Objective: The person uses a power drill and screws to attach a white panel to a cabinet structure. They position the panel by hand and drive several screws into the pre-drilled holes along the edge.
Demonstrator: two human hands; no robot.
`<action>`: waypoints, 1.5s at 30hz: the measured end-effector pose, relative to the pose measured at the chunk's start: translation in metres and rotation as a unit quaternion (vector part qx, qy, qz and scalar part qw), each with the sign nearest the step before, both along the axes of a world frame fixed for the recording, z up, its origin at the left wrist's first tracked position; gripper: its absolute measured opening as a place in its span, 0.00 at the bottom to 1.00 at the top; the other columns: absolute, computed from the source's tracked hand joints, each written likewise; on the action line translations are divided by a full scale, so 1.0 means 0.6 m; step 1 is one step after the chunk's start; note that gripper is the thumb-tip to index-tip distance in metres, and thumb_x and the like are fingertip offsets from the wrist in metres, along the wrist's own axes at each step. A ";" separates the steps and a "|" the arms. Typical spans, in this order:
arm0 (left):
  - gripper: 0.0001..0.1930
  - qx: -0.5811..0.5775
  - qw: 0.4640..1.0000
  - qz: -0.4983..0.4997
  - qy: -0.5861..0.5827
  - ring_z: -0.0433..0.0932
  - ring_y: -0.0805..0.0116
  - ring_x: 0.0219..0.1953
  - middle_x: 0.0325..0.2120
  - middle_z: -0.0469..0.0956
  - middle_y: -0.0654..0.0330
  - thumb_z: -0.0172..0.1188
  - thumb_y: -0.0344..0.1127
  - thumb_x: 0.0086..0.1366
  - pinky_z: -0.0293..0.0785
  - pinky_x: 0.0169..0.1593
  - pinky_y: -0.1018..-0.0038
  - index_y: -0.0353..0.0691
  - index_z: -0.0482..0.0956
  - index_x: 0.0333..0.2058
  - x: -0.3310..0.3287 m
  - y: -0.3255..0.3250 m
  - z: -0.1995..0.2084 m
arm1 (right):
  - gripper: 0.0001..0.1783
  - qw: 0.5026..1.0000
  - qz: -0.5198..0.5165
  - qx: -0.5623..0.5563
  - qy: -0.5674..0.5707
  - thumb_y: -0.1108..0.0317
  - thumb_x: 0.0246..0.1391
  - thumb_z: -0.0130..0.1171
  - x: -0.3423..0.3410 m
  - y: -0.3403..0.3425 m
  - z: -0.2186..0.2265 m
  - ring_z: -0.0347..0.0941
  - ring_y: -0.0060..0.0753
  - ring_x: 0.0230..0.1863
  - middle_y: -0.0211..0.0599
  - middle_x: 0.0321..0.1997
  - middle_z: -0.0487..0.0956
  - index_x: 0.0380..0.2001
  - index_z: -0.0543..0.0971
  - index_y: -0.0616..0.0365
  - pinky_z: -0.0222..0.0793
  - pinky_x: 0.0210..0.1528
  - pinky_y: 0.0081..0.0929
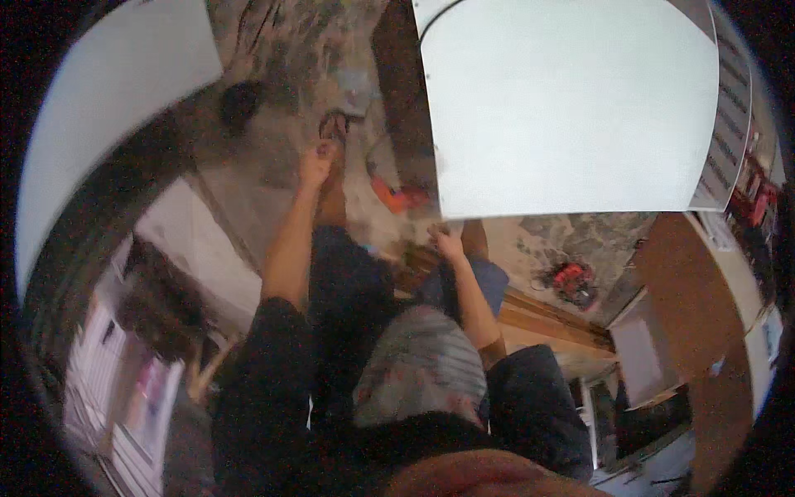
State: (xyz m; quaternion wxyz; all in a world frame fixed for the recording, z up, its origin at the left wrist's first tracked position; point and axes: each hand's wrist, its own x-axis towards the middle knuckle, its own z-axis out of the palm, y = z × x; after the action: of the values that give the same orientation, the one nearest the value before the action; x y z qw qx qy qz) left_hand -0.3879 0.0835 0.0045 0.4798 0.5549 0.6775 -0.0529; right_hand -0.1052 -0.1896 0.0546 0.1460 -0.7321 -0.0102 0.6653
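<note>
At the far left of my view, a white panel (pixel 124 108) curved along the rim, with a dark, blurred object (pixel 161 298) lower down that I couldn't make out from where I sat. Next across came my left hand (pixel 316 164), held out at the end of a bare forearm in front of the left shin, near the sandalled foot (pixel 334 126) on the mottled floor (pixel 290 58). Its fingers looked curled inward, but the blur was heavy and I couldn't tell whether they pinched anything. Further right, between my two hands and somewhat beyond the right one, an orange-red object (pixel 399 197) lay low beside a dark brown upright side (pixel 403 99); its kind was too smeared to name. Then came my right hand (pixel 447 242), over the right leg and just below the near left corner of the white table (pixel 571 108). I couldn't say whether it touched that edge, nor whether its fingers were spread or closed on something. The table filled the upper right, a dark cable (pixel 435 26) curving over its far left corner. Beyond the right knee, a red-and-black item (pixel 573 283) lay on the floor, and a brown cabinet (pixel 687 282) stood at the far right.
</note>
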 end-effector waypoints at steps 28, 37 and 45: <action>0.38 0.365 0.930 -0.038 0.022 0.64 0.44 0.56 0.55 0.64 0.42 0.68 0.41 0.49 0.60 0.59 0.57 0.29 0.63 0.55 -0.095 0.144 -0.386 | 0.31 0.919 -0.279 0.018 -0.277 0.56 0.43 0.64 -0.311 -0.061 -0.389 0.74 0.46 0.39 0.43 0.41 0.76 0.49 0.68 0.60 0.71 0.44 0.37; 0.30 0.329 0.933 -0.139 -0.054 0.67 0.51 0.56 0.52 0.70 0.42 0.62 0.32 0.55 0.59 0.61 0.65 0.27 0.65 0.55 0.042 0.094 -0.127 | 0.35 0.957 -0.105 -0.010 -0.270 0.52 0.31 0.68 -0.320 -0.080 -0.102 0.73 0.55 0.39 0.48 0.36 0.74 0.43 0.68 0.56 0.71 0.42 0.46; 0.30 0.371 0.921 -0.093 -0.075 0.65 0.55 0.58 0.58 0.64 0.43 0.56 0.26 0.57 0.59 0.60 0.67 0.27 0.60 0.59 0.153 -0.018 0.385 | 0.43 0.964 -0.031 0.077 -0.253 0.46 0.28 0.70 -0.193 -0.085 0.204 0.71 0.57 0.46 0.50 0.45 0.73 0.48 0.67 0.56 0.65 0.50 0.51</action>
State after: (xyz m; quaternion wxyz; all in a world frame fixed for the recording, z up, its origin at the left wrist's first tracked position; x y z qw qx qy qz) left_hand -0.2961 0.0726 0.2357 0.2820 0.7562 0.5559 0.1991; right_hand -0.2208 -0.2406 0.1771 0.2151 -0.8631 -0.0750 0.4508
